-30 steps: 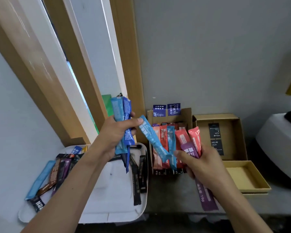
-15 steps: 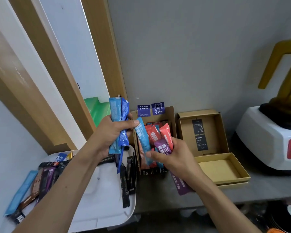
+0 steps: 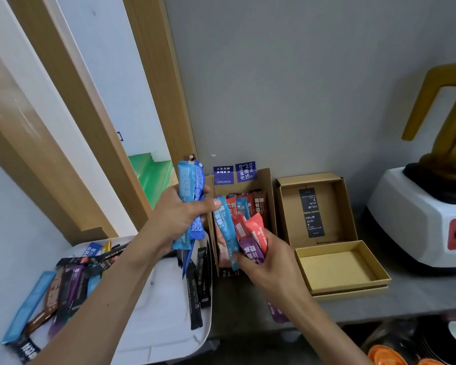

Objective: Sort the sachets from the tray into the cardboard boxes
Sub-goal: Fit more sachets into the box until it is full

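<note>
My left hand (image 3: 178, 216) grips an upright bunch of blue sachets (image 3: 190, 204) above the white tray's (image 3: 163, 317) right edge. My right hand (image 3: 265, 264) holds a fan of sachets: light blue, red and purple (image 3: 250, 241). The light blue one (image 3: 223, 227) leans toward my left thumb. These are in front of a tall cardboard box (image 3: 267, 196) with several sachets standing in it. On the tray, loose sachets (image 3: 63, 288) lie at the left and black ones (image 3: 199, 283) at the right.
An open shallow cardboard box (image 3: 340, 270) with its raised lid (image 3: 315, 209) sits right of the tall box. A white blender base (image 3: 419, 225) with a yellow jug stands at far right. A wooden door frame (image 3: 153, 101) rises behind the tray.
My right hand and its fan of sachets have drawn closer to my left hand and nearer the tall box's front. The view has shifted right, bringing the blender into sight.
</note>
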The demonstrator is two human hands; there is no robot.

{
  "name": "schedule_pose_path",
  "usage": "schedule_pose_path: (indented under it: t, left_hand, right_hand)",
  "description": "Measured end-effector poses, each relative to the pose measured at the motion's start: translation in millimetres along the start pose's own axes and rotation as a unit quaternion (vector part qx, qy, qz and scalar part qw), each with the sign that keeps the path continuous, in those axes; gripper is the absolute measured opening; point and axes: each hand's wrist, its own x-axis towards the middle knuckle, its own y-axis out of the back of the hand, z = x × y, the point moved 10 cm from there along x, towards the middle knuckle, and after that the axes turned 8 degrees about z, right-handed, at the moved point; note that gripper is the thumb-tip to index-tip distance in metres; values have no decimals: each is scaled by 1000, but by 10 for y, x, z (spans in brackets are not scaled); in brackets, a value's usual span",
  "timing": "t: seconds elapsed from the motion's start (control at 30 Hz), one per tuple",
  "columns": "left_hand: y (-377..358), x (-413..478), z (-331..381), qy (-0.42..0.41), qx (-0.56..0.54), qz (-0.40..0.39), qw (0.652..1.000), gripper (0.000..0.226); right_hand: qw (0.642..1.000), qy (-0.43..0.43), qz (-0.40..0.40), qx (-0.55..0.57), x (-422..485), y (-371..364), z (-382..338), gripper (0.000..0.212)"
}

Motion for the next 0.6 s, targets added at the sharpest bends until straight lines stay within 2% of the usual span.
schedule_pose_path:
  t: [0.1, 0.23, 0.6]
  left_hand:
    - [54, -7, 4, -24, 19, 42, 999, 25]
    - [112, -52, 62, -42, -3, 80, 996, 24]
    - [-61, -150, 31, -32, -13, 60, 998, 16]
  right_hand:
    - [995, 20, 56, -86, 8, 113, 9, 49]
    - [967, 41, 139, -210, 27, 366, -77, 46]
    - [934, 48, 110, -338, 89, 241, -156, 51]
